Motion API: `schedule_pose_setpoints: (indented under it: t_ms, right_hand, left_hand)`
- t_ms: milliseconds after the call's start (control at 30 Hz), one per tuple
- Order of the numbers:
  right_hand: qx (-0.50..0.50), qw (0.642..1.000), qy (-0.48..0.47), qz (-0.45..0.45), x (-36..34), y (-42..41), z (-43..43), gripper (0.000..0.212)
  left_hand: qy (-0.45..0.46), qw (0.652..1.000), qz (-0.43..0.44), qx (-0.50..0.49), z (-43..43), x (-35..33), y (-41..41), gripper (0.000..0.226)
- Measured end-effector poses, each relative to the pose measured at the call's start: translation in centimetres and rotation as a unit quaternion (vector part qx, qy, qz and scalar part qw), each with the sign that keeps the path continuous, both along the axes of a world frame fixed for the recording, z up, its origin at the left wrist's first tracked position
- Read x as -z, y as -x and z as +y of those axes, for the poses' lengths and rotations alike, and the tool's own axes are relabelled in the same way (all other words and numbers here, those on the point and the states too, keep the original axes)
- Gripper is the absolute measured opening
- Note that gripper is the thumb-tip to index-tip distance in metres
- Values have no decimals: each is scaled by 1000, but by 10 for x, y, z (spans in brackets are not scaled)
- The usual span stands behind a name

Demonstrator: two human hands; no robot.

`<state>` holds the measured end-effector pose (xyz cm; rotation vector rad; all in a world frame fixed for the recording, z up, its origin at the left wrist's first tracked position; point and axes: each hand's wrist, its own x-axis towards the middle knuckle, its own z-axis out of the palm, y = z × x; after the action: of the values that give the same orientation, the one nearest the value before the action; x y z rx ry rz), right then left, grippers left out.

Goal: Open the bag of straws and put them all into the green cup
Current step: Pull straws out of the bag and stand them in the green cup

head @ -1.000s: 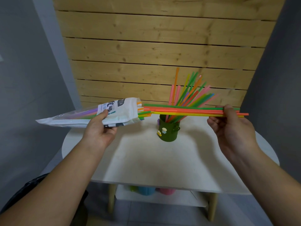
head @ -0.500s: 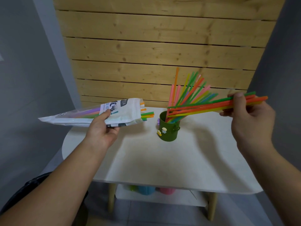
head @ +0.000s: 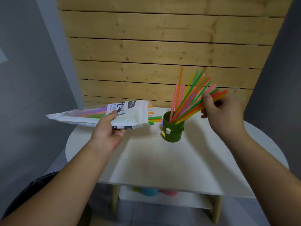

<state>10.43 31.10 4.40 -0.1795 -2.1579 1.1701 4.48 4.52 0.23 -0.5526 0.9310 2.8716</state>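
My left hand (head: 108,131) grips the white straw bag (head: 91,115) and holds it level above the table's left side. The bag's open mouth faces right, and several straw ends (head: 154,120) stick out of it toward the cup. The dark green cup (head: 173,130) stands on the white table (head: 162,163) and holds a fan of coloured straws (head: 187,98) leaning right. My right hand (head: 219,110) is above and right of the cup, fingers pinched on the upper part of a small bunch of straws (head: 190,114). Their lower ends sit inside the cup.
A wooden slat wall (head: 162,54) rises close behind the table. Grey walls stand on both sides. A lower shelf (head: 187,201) under the tabletop carries blue, pink and green items. The table's front edge is near me.
My right hand drew the bunch of straws clear of the bag, swung it up to the right, then lowered its ends into the cup. The bag stayed almost still.
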Motion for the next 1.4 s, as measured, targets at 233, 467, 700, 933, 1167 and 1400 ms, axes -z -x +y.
schedule_pose_setpoints:
  t_ms: [233,467,700,933,1167,1400]
  right_hand:
    - [-28,999,28,-18,6,16,-9,16]
    - [-17,990,135,-32,8,22,7,9]
    - [-51,978,197,-54,12,22,12,10]
    - [-21,965,207,-161,18,2,-2,64]
    - [-201,890,313,-263,24,-22,-39,29]
    - [-219,907,326,-154,27,-17,-67,24]
  left_hand:
    - [9,1000,4,10,-5,3,3,11]
    - [16,1000,12,19,-3,2,2,12]
    - [21,999,15,24,-2,3,0,16]
    - [22,999,15,23,-2,1,-1,20]
    - [26,998,32,36,3,-3,-6,16]
    - [58,996,44,53,11,-4,-12,12]
